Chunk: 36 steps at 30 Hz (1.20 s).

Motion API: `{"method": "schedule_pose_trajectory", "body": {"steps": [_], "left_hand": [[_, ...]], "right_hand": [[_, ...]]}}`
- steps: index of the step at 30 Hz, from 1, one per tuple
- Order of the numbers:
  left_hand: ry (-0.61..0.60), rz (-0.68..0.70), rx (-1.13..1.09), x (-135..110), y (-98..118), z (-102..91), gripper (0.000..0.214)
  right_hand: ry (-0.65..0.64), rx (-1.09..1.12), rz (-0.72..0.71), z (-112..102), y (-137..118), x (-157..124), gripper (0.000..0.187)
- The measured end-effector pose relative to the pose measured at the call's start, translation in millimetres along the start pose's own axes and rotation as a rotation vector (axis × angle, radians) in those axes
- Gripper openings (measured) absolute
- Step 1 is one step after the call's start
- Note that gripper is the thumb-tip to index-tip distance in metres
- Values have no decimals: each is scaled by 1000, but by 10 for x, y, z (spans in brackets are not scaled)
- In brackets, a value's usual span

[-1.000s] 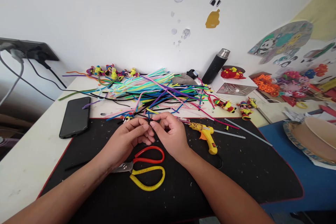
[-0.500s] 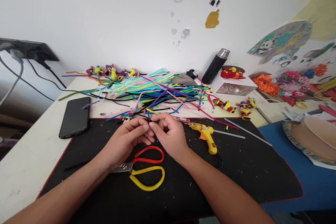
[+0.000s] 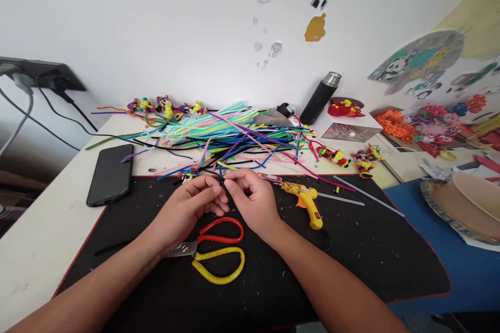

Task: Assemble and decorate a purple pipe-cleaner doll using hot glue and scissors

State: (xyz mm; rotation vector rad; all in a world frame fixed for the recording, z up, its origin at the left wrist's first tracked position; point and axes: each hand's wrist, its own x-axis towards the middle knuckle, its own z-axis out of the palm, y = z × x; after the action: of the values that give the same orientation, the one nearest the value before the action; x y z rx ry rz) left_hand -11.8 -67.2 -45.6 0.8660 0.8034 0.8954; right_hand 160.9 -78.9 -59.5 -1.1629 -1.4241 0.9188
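Observation:
My left hand point(image 3: 197, 200) and my right hand point(image 3: 252, 195) meet above the black mat point(image 3: 273, 281), fingertips nearly touching. Between them is a small dark piece of black pipe cleaner point(image 3: 222, 181), mostly covered by the fingers. The right thumb and forefinger pinch it, while the left fingers curl closed around its other side. Just below the hands lie scissors point(image 3: 221, 265) with one red and one yellow handle; my left forearm hides part of their blades. To the right rests a yellow glue gun point(image 3: 308, 200) with a clear glue stick in its back.
Behind the hands spreads a pile of coloured pipe cleaners point(image 3: 234, 132). A phone point(image 3: 110, 174) lies at the left, and a black flask point(image 3: 321, 98) stands by the wall. Small pipe-cleaner figures point(image 3: 365, 162) and a white box point(image 3: 351, 127) are at the right.
Hardly anything differs: the fingers shift very slightly around the black piece, and the whole view drifts a little. The scissors and glue gun stay in place.

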Motion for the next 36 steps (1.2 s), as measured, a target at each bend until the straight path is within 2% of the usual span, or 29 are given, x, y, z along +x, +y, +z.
{"method": "schedule_pose_trajectory", "body": {"steps": [23, 30, 36], "left_hand": [[5, 22, 95, 9, -14, -30, 28], [40, 79, 250, 19, 5, -77, 29], [25, 129, 379, 0, 30, -65, 31]], "right_hand": [[-33, 111, 89, -5, 40, 13, 16], [-77, 228, 176, -5, 67, 24, 25], [-119, 256, 226, 28, 90, 23, 30]]}}
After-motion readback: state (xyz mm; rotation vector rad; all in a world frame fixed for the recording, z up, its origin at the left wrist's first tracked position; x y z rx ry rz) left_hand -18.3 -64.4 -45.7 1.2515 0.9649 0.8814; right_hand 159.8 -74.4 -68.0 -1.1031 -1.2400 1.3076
